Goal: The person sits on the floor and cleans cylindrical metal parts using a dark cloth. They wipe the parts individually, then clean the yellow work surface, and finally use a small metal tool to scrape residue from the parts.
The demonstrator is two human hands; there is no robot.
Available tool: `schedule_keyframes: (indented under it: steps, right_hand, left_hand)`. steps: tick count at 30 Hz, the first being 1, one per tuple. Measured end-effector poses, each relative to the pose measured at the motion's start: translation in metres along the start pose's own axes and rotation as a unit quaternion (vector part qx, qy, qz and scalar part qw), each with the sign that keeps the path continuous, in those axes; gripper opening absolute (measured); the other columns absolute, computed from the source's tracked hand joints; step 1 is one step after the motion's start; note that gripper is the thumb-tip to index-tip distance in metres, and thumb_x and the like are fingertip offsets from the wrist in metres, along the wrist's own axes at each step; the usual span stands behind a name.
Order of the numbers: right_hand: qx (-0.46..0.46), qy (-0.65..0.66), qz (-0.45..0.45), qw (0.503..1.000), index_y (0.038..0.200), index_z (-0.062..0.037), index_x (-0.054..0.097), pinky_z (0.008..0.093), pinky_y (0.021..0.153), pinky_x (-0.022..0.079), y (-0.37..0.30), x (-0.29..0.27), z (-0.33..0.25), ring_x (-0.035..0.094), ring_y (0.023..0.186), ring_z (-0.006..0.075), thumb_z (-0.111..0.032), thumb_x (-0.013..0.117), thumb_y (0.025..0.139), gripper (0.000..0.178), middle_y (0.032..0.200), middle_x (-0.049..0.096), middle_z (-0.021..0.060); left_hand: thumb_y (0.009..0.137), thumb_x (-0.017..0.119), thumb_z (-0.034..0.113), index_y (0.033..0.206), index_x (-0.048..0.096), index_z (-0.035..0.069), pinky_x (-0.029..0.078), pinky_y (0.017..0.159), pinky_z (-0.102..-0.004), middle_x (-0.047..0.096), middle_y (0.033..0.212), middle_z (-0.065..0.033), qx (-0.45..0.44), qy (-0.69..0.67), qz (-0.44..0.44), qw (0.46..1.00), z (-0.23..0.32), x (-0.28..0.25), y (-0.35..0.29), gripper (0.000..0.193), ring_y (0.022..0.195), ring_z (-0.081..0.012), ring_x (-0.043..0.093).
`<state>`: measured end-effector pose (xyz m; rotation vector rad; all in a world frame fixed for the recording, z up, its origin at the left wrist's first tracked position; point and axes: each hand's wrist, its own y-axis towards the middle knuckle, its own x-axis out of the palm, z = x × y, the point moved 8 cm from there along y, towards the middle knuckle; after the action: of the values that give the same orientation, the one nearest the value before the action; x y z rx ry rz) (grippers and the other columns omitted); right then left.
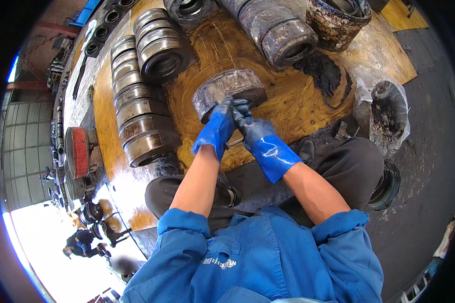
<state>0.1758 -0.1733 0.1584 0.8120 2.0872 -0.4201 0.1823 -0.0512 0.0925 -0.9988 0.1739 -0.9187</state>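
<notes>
A thick grey metal ring (pixel 230 86) lies before me on the yellow, grease-smeared board (pixel 288 96). Both my hands wear blue rubber gloves with blackened fingers, and they meet at the ring's near side. My left hand (pixel 220 120) is closed, its fingers pressed together against or just in front of the ring. Close beside it, my right hand (pixel 253 126) has its fingers curled toward the left fingertips. Whatever the two hands hold between them, if anything, is hidden by the gloves.
Rows of shiny metal rings (pixel 136 111) stand on the left, with a dark ring stack (pixel 283 38) farther off. At right are a rusty drum (pixel 338 22), black grease (pixel 326 76) and a plastic-lined container (pixel 387 113). A person (pixel 81 243) is at far left.
</notes>
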Motion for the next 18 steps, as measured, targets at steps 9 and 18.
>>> schedule_keyframes:
  steps: [9,18]
  right_hand:
    - [0.052,0.114,0.08,0.989,0.145,-0.0209,0.053,0.0544,0.073,0.056,-0.036,-0.001,0.007,0.069,0.088,0.0444,-0.001,0.071,0.076,0.074,0.096,0.072,0.0195]
    - [0.092,0.112,0.077,0.986,0.113,-0.0097,0.065,0.0508,0.068,0.052,-0.065,0.045,0.016,0.07,0.082,0.0387,0.003,0.069,0.082,0.034,0.088,0.07,0.0162]
  left_hand:
    - [0.112,0.045,0.042,0.115,0.065,-0.005,0.057,0.067,-0.0444,0.067,0.084,-0.0142,0.032,0.079,-0.066,0.994,-0.012,0.026,-0.03,0.051,0.069,-0.0287,0.064]
    - [0.111,0.049,0.033,0.103,0.062,-0.007,0.053,0.049,-0.0453,0.07,0.085,-0.0218,0.04,0.048,-0.068,0.996,-0.057,0.005,-0.002,0.043,0.055,-0.0329,0.064]
